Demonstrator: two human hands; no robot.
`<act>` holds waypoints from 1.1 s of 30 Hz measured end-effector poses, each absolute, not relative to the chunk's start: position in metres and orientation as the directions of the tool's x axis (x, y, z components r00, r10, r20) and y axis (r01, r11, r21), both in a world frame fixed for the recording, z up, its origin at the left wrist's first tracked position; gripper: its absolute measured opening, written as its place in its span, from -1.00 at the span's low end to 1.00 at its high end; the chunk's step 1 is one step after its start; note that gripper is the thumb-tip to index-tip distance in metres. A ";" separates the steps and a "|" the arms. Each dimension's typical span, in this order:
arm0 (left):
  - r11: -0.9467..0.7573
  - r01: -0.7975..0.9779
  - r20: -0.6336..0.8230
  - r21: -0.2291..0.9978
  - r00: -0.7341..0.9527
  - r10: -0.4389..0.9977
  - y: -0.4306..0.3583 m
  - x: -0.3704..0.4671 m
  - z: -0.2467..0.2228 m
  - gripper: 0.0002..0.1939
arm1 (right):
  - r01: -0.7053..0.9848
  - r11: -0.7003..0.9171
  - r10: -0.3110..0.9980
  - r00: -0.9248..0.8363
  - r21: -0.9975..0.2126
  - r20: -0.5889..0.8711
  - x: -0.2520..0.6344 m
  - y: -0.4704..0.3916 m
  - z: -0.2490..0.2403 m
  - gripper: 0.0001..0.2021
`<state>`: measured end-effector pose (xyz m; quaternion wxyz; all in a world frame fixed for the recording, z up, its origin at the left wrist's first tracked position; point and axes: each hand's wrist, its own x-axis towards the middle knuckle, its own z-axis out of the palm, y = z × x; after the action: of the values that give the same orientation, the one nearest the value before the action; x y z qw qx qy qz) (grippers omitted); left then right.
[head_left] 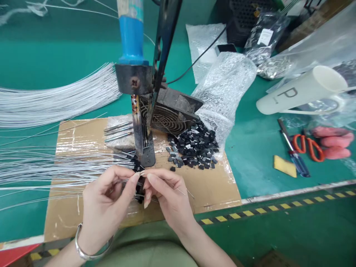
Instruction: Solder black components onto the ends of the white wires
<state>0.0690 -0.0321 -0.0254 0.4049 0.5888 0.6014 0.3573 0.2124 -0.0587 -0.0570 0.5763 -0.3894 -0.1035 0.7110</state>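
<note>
Across the green surface (pixel 250 150) lies a sheet of brown cardboard (pixel 205 189), with a big bunch of white wires (pixel 55 100) just past it on the left. A soldering iron (pixel 131 40) with a blue handle points down from its black stand (pixel 167 26). I can't tell if it is hot. If it is, I think I could get burned, because the tip (pixel 138 142) is so near my fingers (pixel 128 191) and one small jump might touch it. Far off on the right sits a black crate (pixel 244 18), but I can't tell what is in it. What the shiny bag (pixel 251 44) beside it holds is too blurry to tell. I can't see the bottom of the white cup (pixel 303 91) either. My left hand (pixel 102 211) and right hand (pixel 174 196) both pinch a thin wire (pixel 142 171), thumb and finger tight together, near the tip. If I tug too hard, it might slip. To the right is a heap of little black bits (pixel 198 144).
</note>
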 end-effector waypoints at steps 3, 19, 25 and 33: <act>0.056 0.409 -0.063 0.911 0.005 0.998 -0.032 0.069 -0.024 -0.91 | -0.718 -0.295 0.908 -0.006 -0.630 -0.418 0.212 -0.060 -0.059 -0.86; -0.033 0.459 0.003 0.888 0.067 0.998 -0.035 0.064 -0.028 -0.89 | -0.701 -0.328 0.904 -0.040 -0.633 -0.425 0.220 -0.057 -0.056 -0.87; -0.043 0.499 -0.014 0.865 0.110 0.994 -0.038 0.060 -0.028 -0.89 | -0.656 -0.421 0.881 -0.130 -0.626 -0.455 0.230 -0.054 -0.056 -0.85; -0.074 0.502 0.032 0.862 0.091 0.995 -0.040 0.061 -0.035 -0.92 | -0.681 -0.388 0.889 -0.098 -0.621 -0.448 0.225 -0.057 -0.056 -0.88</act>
<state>0.0607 -0.0402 -0.0351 0.3575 0.6464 0.5791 0.3451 0.2252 -0.0571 -0.0560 0.5380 -0.4020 -0.1289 0.7296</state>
